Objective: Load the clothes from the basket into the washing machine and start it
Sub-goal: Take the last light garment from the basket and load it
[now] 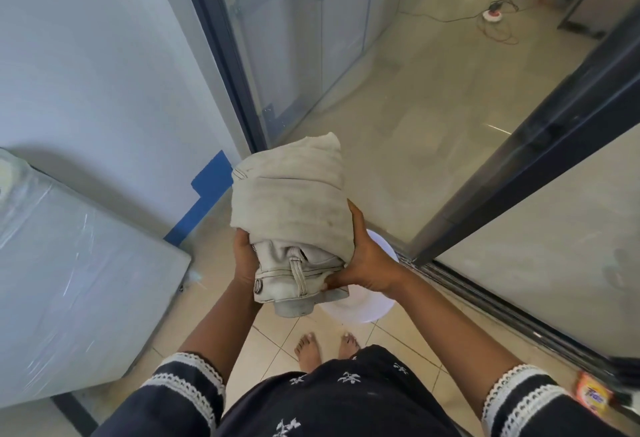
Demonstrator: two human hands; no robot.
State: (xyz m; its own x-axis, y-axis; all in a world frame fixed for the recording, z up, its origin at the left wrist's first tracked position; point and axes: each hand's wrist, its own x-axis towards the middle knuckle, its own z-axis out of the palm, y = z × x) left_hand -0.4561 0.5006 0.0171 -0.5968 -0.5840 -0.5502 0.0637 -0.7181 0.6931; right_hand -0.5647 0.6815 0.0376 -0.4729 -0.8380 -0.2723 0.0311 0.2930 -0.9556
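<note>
Loading under way: your left hand [244, 256] and right hand [367, 260] have fingers curled round bundled beige jeans [294, 218] above the white basket [360, 308]; washing machine [69, 263], left of basket, neither loaded nor started.

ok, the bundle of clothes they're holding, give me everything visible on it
The bundle of clothes is off-white, heavy cotton or denim by its look, loosely folded and slightly soiled. At its near end a waistband shows, with a belt loop, seam stitching and a metal button; the far end rises to a crumpled peak. It is held in the air above a white basket on the tiled floor. The left hand grips its left side, the right hand its right side, thumb on the waistband.
</note>
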